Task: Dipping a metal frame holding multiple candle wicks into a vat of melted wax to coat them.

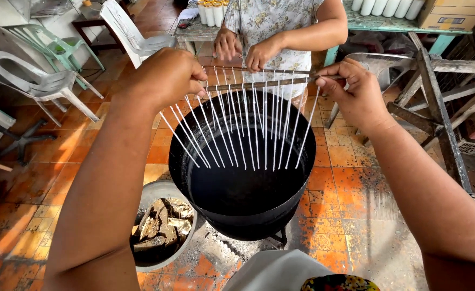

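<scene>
My left hand and my right hand each grip one end of a thin stick held level over a big black pot. Several thin white candles hang from the stick by their wicks, swinging toward me above the dark liquid in the pot. Across the pot, another person in a flowered top holds a second stick of hanging wicks with both hands.
A grey basin with chunks of pale material stands on the tiled floor left of the pot. White plastic chairs stand at left, a wooden rack at right. A table behind holds white candle rolls and a cardboard box.
</scene>
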